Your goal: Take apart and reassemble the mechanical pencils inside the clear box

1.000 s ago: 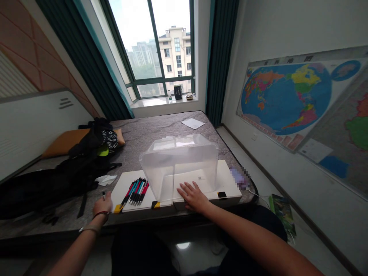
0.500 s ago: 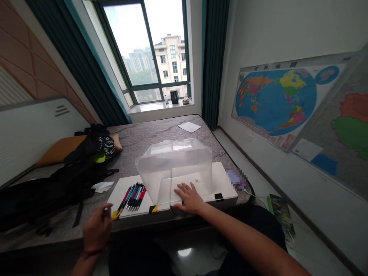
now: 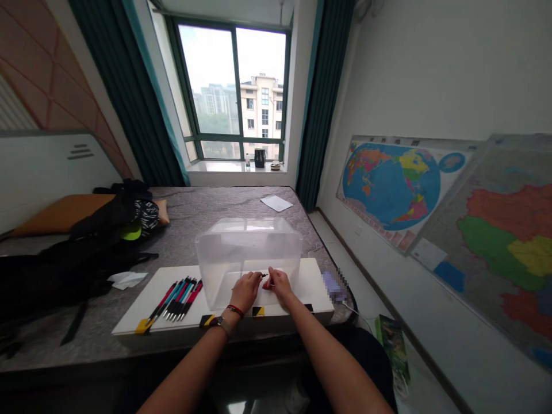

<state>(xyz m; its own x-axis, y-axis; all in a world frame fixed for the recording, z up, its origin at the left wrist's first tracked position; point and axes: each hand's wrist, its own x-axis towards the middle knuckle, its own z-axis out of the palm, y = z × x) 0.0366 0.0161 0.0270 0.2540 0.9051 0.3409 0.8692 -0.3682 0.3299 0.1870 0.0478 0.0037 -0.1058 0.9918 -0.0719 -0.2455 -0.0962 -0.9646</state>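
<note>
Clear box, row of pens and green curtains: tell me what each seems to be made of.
The clear box looks like smooth, translucent plastic: the white surface shows hazily through its walls. The pens seem to have coloured plastic barrels; their pale, shiny tips may be metal or plated plastic. The green curtains look like matte woven fabric, hanging in soft folds, fibre unclear.

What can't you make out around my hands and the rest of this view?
All in the head view:
- Small dark item at the left hand's fingertips: tiny, partly covered by fingers.
- Anything in the right hand: its own fingers hide it.
- Purple thing: pixelated.
- World map's lettering: too small.
- Nearer map: cut off, right edge.
</note>
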